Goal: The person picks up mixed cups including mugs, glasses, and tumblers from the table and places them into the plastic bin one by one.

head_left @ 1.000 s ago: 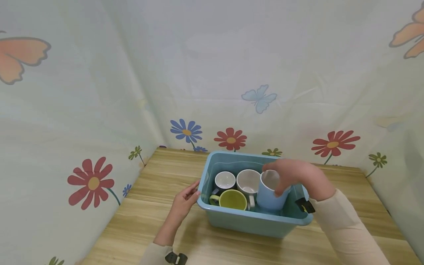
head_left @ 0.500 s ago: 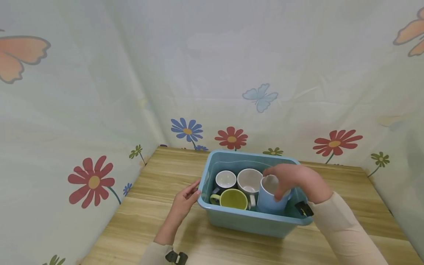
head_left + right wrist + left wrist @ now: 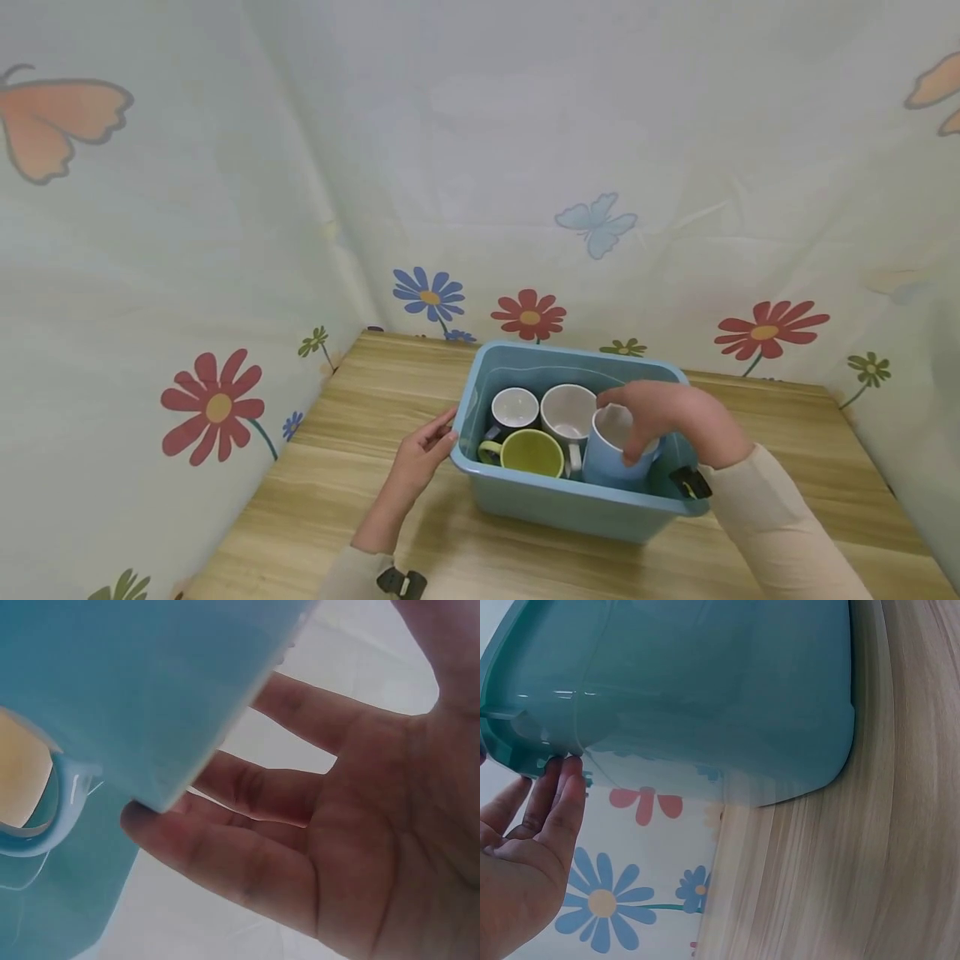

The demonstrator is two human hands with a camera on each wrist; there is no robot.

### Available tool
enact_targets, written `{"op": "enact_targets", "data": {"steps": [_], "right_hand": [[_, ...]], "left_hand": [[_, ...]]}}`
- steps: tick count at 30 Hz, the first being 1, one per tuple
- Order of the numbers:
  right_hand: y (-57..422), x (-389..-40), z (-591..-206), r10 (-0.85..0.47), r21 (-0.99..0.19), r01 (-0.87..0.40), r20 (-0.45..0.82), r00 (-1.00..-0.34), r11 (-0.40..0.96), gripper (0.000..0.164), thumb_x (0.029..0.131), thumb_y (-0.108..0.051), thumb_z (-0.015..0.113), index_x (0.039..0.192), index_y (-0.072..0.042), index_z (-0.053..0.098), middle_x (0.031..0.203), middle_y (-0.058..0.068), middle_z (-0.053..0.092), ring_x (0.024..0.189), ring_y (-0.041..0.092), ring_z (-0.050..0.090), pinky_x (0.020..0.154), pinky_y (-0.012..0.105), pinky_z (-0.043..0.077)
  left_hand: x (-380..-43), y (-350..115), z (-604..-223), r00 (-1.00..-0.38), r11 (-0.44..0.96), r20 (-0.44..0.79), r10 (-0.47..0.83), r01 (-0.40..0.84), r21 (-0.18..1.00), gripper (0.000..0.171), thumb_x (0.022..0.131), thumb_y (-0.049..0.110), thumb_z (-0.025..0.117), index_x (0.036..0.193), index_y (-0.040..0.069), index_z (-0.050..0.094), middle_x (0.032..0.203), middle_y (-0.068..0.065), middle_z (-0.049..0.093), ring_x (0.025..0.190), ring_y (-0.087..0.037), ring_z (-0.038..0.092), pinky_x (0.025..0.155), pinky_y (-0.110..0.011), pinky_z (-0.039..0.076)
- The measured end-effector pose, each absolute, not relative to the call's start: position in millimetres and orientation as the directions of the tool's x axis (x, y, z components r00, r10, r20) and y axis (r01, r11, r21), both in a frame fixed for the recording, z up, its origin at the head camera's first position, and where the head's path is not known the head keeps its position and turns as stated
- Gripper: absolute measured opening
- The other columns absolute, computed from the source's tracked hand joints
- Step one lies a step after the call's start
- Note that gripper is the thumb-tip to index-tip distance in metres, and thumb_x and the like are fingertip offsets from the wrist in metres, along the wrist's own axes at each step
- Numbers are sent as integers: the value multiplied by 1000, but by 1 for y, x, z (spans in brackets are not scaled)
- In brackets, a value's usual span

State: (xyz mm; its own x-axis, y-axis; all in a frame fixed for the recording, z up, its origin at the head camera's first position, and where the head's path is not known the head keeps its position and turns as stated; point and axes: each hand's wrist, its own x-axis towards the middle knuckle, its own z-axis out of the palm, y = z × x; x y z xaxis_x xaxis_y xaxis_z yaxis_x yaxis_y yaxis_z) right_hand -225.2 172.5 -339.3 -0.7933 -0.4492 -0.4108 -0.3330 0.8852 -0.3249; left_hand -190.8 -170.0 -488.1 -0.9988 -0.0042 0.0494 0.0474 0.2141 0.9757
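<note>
A light-blue mug [image 3: 611, 465], white inside, stands at the right end of a teal plastic bin [image 3: 555, 504]. From above, my right hand [image 3: 675, 417] grips its rim between thumb and fingers; the right wrist view shows those fingers [image 3: 247, 791] along the mug's edge and its looped handle [image 3: 60, 825]. My left hand [image 3: 420, 461] holds the bin's left rim, thumb on top and fingertips under the lip in the left wrist view. Beside the blue mug are a white-lined mug [image 3: 566, 408], a yellow-green mug [image 3: 531, 452] and a small dark mug, white inside [image 3: 515, 408].
The bin sits on a wood-grain table [image 3: 300, 517]. A pale curtain [image 3: 480, 167] printed with flowers and butterflies closes off the back and both sides, close behind the bin.
My right hand has lowered the blue mug a little deeper into the bin. My left hand keeps its place on the rim, and the head view has shifted slightly.
</note>
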Motion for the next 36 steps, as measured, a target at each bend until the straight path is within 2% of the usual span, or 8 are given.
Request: {"op": "enact_targets", "data": {"steps": [8,15,20,28,36], "right_hand": [[172,-226,-342,-454,-323,-337,-427,-782,884,82,68,-22,94,142,-14,59,133,12,66,111,30,58,96,61,54],[172,-228,-346,-448,-299,-345,-424,-787,890,83,67,-25,95,141,-15,59,129,9,67,109,28,59,96,61,54],[170,-232,-348,-449,-287,-351,-449,-772,891,80,68,-25,94,140,-15,59,126,9,68,108,28,59,97,60,54],[167,-242,-351,-449,-285,-349,-488,-749,893,81,67,-26,94,139,-16,59,137,12,63,114,31,58,102,63,50],[163,-245,-355,-439,-277,-341,-527,-728,898,79,70,-23,92,140,-14,58,138,14,61,117,33,55,105,64,48]], "left_hand": [[-191,-171,-488,-999,225,47,-14,42,973,46,100,15,63,144,5,58,119,-22,70,105,-17,69,87,-21,54],[-194,-171,-488,-999,201,48,-13,45,979,45,99,12,63,144,4,58,117,-24,70,97,-9,67,82,-16,51],[-194,-171,-488,-999,201,45,-13,42,979,45,99,12,63,144,4,58,118,-25,70,99,-10,68,83,-17,53],[-193,-171,-487,-998,213,57,-9,53,976,46,99,13,62,144,2,57,117,-26,69,96,-8,68,83,-18,53],[-193,-170,-487,-999,214,48,-6,46,976,46,99,13,64,143,4,58,117,-24,70,97,-10,68,83,-17,52]]}}
